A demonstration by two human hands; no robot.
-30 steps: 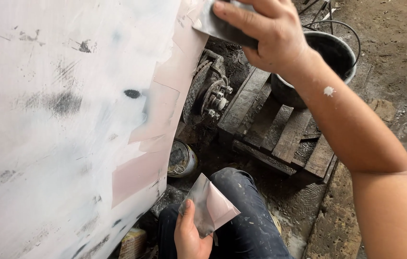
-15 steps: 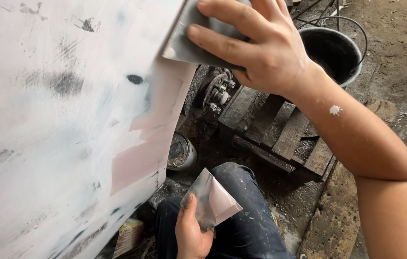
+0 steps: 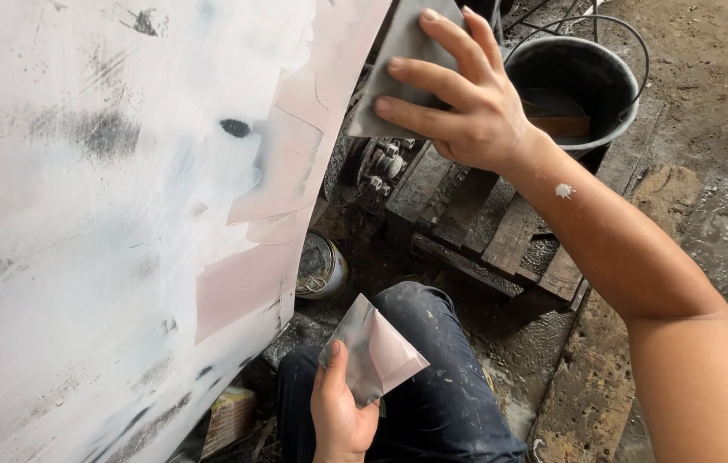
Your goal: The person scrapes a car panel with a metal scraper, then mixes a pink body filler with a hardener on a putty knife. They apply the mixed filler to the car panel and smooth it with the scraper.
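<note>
My right hand [image 3: 467, 99] presses a grey sheet of sandpaper [image 3: 394, 64] flat against the edge of a large white body panel [image 3: 106, 214], fingers spread over the sheet. The panel is smeared with pale pink filler patches and dark scuffs. Low in the view, my left hand [image 3: 338, 411] holds a folded metal spreader [image 3: 372, 351] coated with pink filler, resting above my knee in dark jeans [image 3: 432, 386].
A black bucket [image 3: 574, 73] with a wire handle stands on a wet wooden pallet [image 3: 501, 223] at the upper right. A small open tin [image 3: 323, 266] sits on the ground under the panel's edge. Greasy wheel hub parts [image 3: 377, 163] show behind the panel.
My right hand with the sandpaper has slid along the panel's edge, and the view has shifted. The left hand keeps the spreader in the same place.
</note>
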